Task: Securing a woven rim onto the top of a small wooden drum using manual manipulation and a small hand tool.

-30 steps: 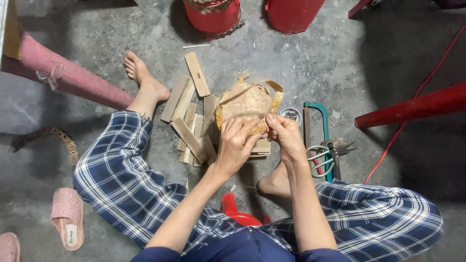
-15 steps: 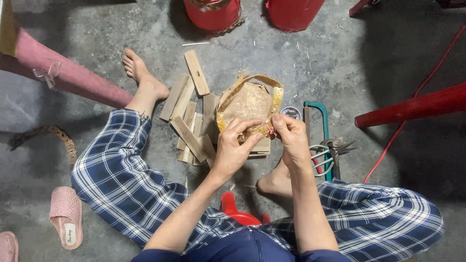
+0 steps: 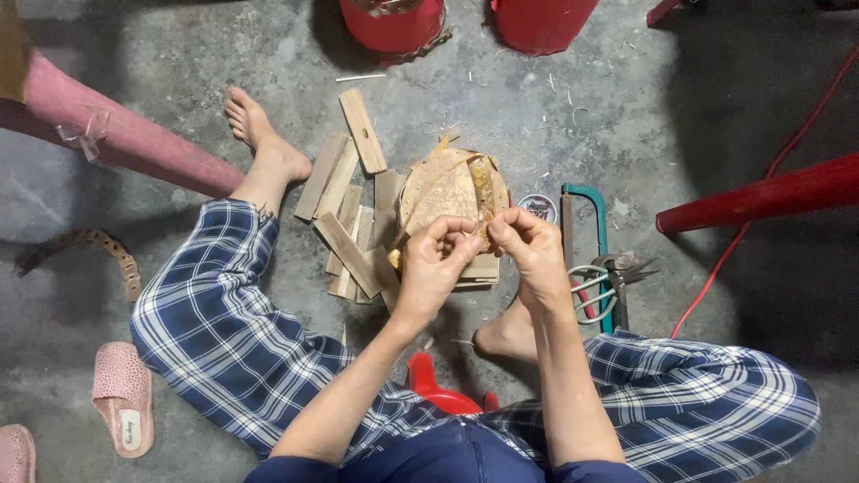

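— Underfoot? Around?

— Grey concrete floor [image 3: 626, 116], scattered with chips and splinters. Two red buckets [image 3: 394, 22] at the top edge, a pink post [image 3: 134, 143] slanting in from the left, a red bar [image 3: 761, 192] and red cord [image 3: 761, 206] on the right. Pink slipper [image 3: 123, 398] lower left, a curved strap [image 3: 89, 246] above it. Seated low, legs in blue plaid trousers [image 3: 224, 331] spread wide, bare foot [image 3: 259, 134] stretched toward the upper left.

— Near the middle?

— Heap of wooden slats [image 3: 349, 215] just left of centre. Right of it a green-framed saw [image 3: 586, 233], with pliers [image 3: 617, 277] and a small round tin [image 3: 537, 207] close by.

— Different from half a second back?

— Yes. Woven disc [image 3: 443, 192] turned: earlier spread flat and broad, with a rim band looping its top; now seen narrower, the yellowish band [image 3: 483, 188] running down its right side. Hands drawn closer together, nearly meeting.

— Disc against the hands?

— Held above the slats, standing up beyond the fingertips, lower edge pinched between both. Left hand [image 3: 434, 264] curled tight, thumb and fingers clamped on the disc's bottom edge. Right hand [image 3: 537, 255] likewise closed, pinching the edge at the foot of the band. Knuckles just beside one another.
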